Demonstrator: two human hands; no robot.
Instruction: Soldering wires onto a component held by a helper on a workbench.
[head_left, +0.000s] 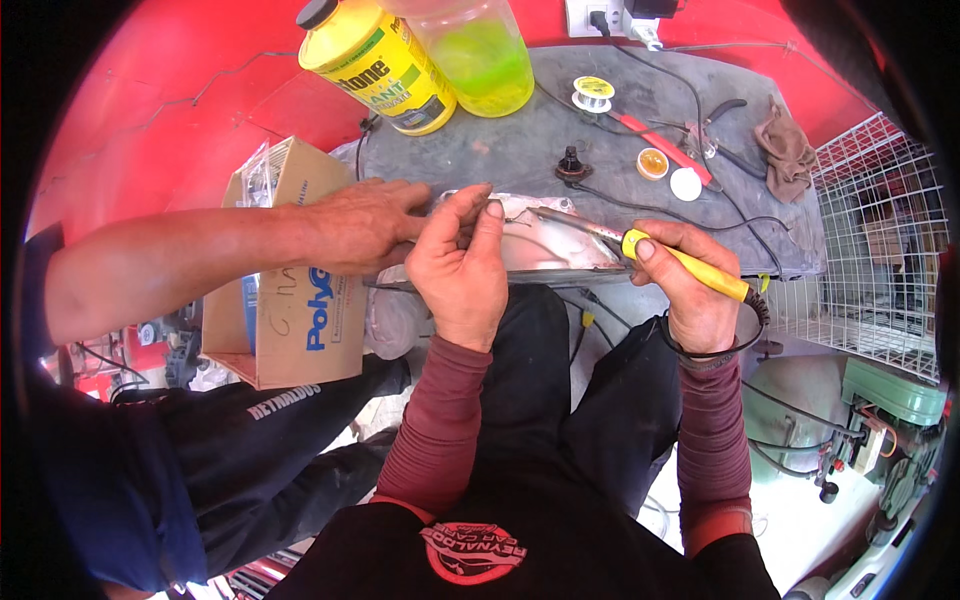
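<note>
My right hand [690,280] is wrapped round the yellow handle of a soldering iron [700,272]. The iron's metal shaft points left toward my left hand [465,265]. Thumb and forefinger of that hand are pinched on a thin dark wire [515,220], with the iron's tip close by; whether they touch I cannot tell. Under both sits a shiny silver-white part [560,243] at the table's near edge. Another person's hand [365,220] reaches in from the left beside mine, its fingertips partly hidden behind my left hand.
On the grey table [480,150] stand a yellow jug [385,75] and a clear container of green liquid [485,65]. A solder spool [593,95], amber flux tin [652,163], black socket [572,165], pliers [730,150] and brown rag [785,145] lie right. A cardboard box [310,300] stands left.
</note>
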